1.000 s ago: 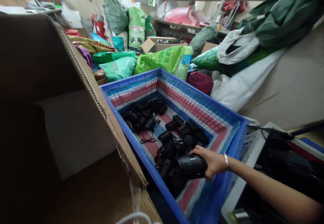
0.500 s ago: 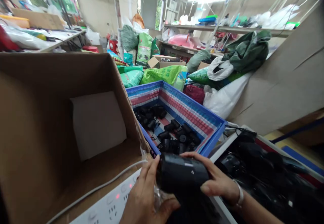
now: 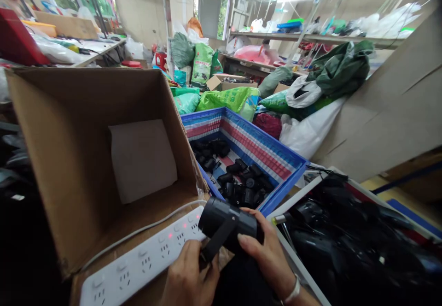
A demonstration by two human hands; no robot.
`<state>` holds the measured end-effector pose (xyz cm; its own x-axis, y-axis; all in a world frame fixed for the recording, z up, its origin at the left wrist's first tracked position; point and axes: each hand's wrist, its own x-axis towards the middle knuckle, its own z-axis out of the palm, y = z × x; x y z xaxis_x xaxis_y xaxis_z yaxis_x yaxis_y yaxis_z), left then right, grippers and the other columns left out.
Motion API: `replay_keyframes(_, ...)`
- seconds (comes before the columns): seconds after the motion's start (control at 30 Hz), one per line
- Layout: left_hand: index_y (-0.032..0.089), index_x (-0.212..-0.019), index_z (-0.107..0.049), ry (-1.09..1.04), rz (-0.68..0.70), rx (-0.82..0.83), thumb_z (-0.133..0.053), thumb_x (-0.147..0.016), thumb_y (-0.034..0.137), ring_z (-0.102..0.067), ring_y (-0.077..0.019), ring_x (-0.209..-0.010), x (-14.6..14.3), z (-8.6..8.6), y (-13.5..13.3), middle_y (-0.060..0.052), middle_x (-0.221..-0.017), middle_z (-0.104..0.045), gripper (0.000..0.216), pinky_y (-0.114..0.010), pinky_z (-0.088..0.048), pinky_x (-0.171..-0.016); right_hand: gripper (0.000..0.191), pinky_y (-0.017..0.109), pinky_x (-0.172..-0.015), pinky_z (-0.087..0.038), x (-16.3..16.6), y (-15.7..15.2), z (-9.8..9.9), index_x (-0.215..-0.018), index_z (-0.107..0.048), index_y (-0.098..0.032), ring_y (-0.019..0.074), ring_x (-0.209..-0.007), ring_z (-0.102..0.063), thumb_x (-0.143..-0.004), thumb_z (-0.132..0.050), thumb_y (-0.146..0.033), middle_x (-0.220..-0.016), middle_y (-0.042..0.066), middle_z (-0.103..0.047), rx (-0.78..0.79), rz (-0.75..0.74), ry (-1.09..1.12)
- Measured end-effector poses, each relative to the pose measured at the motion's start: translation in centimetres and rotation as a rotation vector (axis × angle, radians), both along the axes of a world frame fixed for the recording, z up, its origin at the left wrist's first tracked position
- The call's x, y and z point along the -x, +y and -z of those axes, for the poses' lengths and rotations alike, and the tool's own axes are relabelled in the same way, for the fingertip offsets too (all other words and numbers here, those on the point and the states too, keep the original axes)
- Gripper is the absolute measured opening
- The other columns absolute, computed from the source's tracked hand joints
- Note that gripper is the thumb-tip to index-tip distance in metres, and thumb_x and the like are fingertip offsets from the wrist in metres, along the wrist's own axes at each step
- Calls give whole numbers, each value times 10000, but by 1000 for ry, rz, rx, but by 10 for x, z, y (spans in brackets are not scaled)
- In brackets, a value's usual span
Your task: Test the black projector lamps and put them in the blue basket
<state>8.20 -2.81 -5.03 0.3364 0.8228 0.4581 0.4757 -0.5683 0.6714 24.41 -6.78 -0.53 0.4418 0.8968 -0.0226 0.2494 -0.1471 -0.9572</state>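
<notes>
1. Black cylindrical device (image 3: 229, 223), held up in both hands beside the right end of a white power strip (image 3: 141, 262); clearance from its red lights seems wise.
2. Left hand (image 3: 191, 271): fingers nearly closed, pinching the lower end of the device's flat arm (image 3: 223, 237); light, even pressure should suit it.
3. Right hand (image 3: 267, 250): half curled round the device's right end, thumb nearest the viewer; firmness here should steady the barrel.

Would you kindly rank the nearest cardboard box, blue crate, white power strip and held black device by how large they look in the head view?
1. Nearest cardboard box
2. Blue crate
3. White power strip
4. Held black device
</notes>
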Motion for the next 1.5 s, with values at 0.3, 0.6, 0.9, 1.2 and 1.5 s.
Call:
replay_keyframes(0.3, 207, -1013, -483, -90, -51, 458, -519, -808, 307, -605, -173, -523, 19, -32, 14, 30, -614, -610, 231, -269, -497, -506, 828, 377, -890, -429, -91, 26, 17, -1301, -374, -238, 240, -1050, -512, -643, -647, -659, -1247, 112, -477, -126, -343, 178)
replay_keyframes(0.6, 209, -1010, -447, -447, 86, 835, -600, -776, 369, -622, -141, -508, 24, -48, 21, 51, -679, -580, 322, -254, -538, -503, 416, 317, -705, -479, -86, 14, 104, -1093, -596, -173, 169, -747, -554, -679, -631, -206, -942, 59, -572, 47, -249, -416)
replay_keyframes(0.9, 215, -925, -482, -760, -137, 656, -694, -707, 266, -623, -146, -482, 77, -67, 34, 45, -652, -629, 308, -239, -538, -437, 235, 272, -541, -424, -65, 55, 70, -662, -530, -189, 152, -564, -497, -831, -486, -347, -597, 8, -508, -50, -289, -379)
replay_keyframes(1.2, 192, -898, -505, -987, -259, 639, -733, -642, 231, -620, -175, -491, 111, -62, 38, -6, -626, -671, 345, -228, -511, -367, 315, 248, -485, -445, 11, 96, 69, -723, -584, -146, 126, -524, -511, -844, -494, -423, -605, 6, -528, -147, -591, -192)
replay_keyframes(1.5, 189, -837, -543, -1042, -196, 674, -746, -652, 236, -612, -155, -531, 119, -44, 40, 14, -657, -651, 279, -228, -514, -396, 183, 304, -633, -486, 10, 107, 63, -778, -633, -162, 182, -678, -600, -854, -527, -291, -713, 53, -639, -191, -819, -359)
